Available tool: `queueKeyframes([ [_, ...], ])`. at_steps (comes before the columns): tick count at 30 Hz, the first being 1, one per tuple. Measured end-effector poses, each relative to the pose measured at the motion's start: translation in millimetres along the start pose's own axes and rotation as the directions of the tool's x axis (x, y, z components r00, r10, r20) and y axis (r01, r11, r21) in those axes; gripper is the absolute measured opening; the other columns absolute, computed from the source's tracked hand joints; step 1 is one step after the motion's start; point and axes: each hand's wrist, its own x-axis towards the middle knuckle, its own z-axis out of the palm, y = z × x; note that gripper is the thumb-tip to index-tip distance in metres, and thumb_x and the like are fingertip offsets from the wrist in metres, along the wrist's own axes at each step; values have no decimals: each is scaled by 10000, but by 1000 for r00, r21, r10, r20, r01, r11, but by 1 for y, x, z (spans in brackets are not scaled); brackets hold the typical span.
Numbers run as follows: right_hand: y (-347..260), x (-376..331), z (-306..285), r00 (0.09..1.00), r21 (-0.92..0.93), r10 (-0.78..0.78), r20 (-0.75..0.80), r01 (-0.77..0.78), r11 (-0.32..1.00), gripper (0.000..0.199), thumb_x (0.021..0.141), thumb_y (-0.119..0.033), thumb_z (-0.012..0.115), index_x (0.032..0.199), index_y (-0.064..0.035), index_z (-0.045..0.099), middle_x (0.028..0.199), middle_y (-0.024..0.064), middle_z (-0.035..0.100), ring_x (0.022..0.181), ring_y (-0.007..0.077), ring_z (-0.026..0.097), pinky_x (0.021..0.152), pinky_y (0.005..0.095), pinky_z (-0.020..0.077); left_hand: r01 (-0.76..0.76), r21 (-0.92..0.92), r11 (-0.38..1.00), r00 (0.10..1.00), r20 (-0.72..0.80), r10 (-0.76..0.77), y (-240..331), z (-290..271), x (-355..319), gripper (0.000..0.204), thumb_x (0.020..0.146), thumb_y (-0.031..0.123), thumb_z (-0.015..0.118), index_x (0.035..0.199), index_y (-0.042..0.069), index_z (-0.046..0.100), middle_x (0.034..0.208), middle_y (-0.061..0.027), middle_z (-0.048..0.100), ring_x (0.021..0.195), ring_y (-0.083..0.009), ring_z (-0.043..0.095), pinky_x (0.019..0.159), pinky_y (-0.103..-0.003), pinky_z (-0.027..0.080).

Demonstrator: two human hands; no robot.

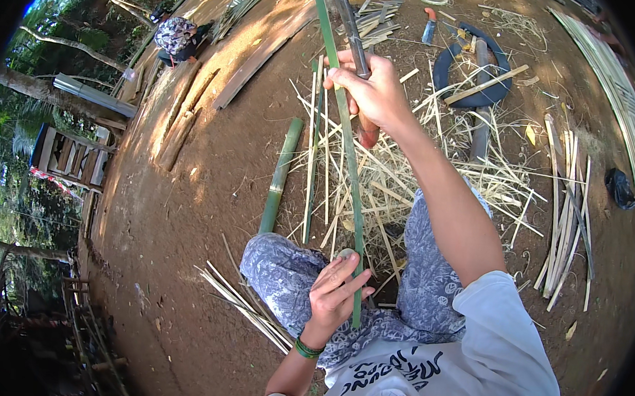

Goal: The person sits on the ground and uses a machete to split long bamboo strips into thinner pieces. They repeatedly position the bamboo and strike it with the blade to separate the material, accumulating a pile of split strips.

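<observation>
My left hand [334,291] grips the near end of a long green bamboo strip [343,119] above my patterned trouser knee. The strip runs away from me toward the top of the view. My right hand [373,93], arm stretched forward, is closed on the handle of a long dark-bladed knife [348,20] lying against the strip's far part. Pale bamboo shavings and slivers [400,178] cover the ground under both hands.
A thick green bamboo piece [281,173] lies on the dirt to the left. Split strips lie in bundles at the right [570,216], far right [619,94] and near my left knee [244,303]. A dark tyre ring [444,67], planks [257,61] and a crouching person [178,37] are beyond.
</observation>
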Motion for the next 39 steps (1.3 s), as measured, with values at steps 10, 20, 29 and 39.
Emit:
queueKeyframes([
  [10,11,1,-14,973,-355,-96,-211,15,935,286,807,-254,744,834,9,636,603,119,591,573,187,573,601,364,473,-29,-156,987,980,-198,-3,19,-4,-9,302,768,79,827,1043,-1,731,1301,-256,607,1102,-390,666,896,-418,572],
  [20,-4,-9,-13,934,-438,-137,-331,-23,899,286,786,-255,726,796,9,618,605,120,603,566,232,601,589,373,476,303,-496,814,931,-26,-363,13,0,14,580,968,0,564,1498,-8,328,1359,-236,541,1174,-319,619,954,-395,536],
  [29,-10,-15,-7,929,-495,-230,-291,60,867,291,843,-283,709,790,-1,659,560,88,573,517,209,566,540,376,443,539,-651,535,790,171,-588,36,12,58,558,1038,86,472,1549,14,258,775,31,479,525,-12,382,454,-169,292],
  [39,-75,-49,-39,969,-415,-243,-53,200,887,602,988,-582,498,969,-17,705,528,-8,490,501,80,486,481,282,362,546,-837,-35,736,498,-459,42,-22,71,512,1067,160,391,1561,113,264,726,31,352,473,-26,289,413,-173,226],
])
